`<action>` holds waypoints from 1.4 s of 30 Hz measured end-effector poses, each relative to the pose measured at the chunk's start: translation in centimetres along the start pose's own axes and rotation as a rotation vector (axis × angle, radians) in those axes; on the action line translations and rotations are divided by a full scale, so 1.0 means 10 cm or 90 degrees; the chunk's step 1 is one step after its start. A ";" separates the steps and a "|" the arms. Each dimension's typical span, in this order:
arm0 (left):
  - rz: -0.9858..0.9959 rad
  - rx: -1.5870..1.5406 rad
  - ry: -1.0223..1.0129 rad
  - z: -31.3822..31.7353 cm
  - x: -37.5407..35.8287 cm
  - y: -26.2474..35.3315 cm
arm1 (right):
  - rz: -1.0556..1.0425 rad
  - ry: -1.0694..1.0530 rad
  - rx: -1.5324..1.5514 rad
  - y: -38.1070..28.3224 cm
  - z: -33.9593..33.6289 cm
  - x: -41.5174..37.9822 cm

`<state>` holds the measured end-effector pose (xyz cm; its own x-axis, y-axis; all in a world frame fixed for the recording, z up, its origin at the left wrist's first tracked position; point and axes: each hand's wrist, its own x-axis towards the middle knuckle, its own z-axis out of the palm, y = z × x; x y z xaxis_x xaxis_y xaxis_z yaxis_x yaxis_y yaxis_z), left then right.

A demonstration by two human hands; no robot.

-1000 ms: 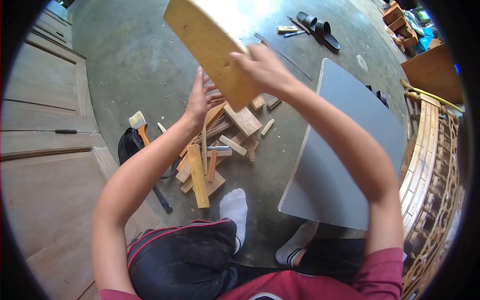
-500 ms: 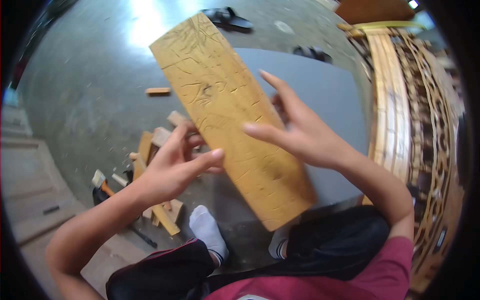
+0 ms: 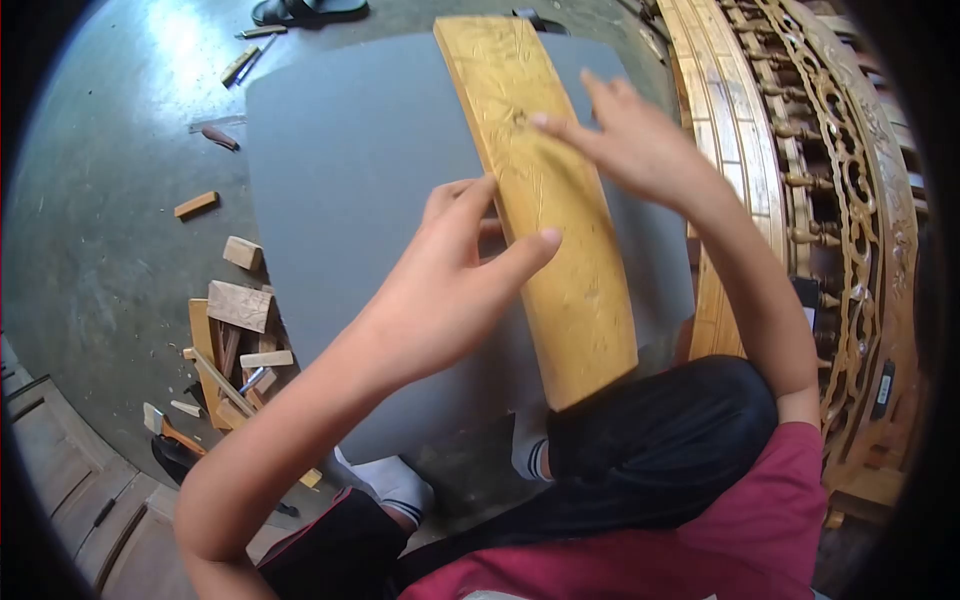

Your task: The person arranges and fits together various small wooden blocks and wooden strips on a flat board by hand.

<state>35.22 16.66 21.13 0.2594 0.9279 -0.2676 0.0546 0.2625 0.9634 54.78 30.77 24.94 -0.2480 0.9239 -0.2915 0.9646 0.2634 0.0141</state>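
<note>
Plank [image 3: 545, 200] of yellowish wood lies lengthwise on a grey panel [image 3: 350, 170] that rests on the concrete floor [image 3: 110, 200], its near end reaching the person's knee, so the flat sheet appears to serve as a backing under it. The board's face is scored with shallow carved lines (the pattern is too faint to read). Its left edge sits under the left hand [image 3: 450, 285], fingers spread wide and pressing rather than gripping, while the right hand [image 3: 640, 140] rests open-fingered on the upper part, likely steadying it. Offcuts [image 3: 238, 305] lie heaped to the left.
</note>
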 end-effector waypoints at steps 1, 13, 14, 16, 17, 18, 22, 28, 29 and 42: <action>0.011 -0.032 -0.019 0.06 -0.01 0.00 | -0.012 0.032 0.006 0.06 0.05 0.03; 0.193 0.313 0.005 0.68 -0.09 -0.32 | -0.022 -0.011 0.090 0.00 0.31 -0.08; 0.212 0.317 0.003 0.73 -0.04 -0.33 | -0.006 -0.033 0.088 0.08 0.34 0.04; 0.252 0.321 0.015 0.88 0.06 -0.37 | 0.021 -0.056 0.074 0.18 0.38 0.10; 0.277 0.361 0.016 0.96 0.09 -0.40 | 0.031 -0.054 0.063 0.24 0.36 0.09; 0.285 0.374 0.011 1.05 0.11 -0.41 | 0.039 -0.050 0.051 0.29 0.34 0.10; 0.301 0.408 -0.009 1.33 0.10 -0.42 | 0.043 0.046 -0.025 0.59 0.50 0.05; 0.320 0.451 -0.057 1.49 0.00 -0.45 | 0.139 0.051 0.040 0.88 0.47 0.01; 0.327 0.467 -0.056 1.49 -0.01 -0.46 | 0.145 0.064 0.061 0.92 0.50 0.03; 0.350 0.574 -0.004 1.95 0.00 -0.54 | 0.168 0.074 0.165 0.92 0.34 0.06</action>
<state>53.70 10.08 16.28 0.4703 0.8579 0.2069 0.6238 -0.4890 0.6097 63.83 32.84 21.68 0.0180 0.9796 -0.2002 0.9836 -0.0534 -0.1726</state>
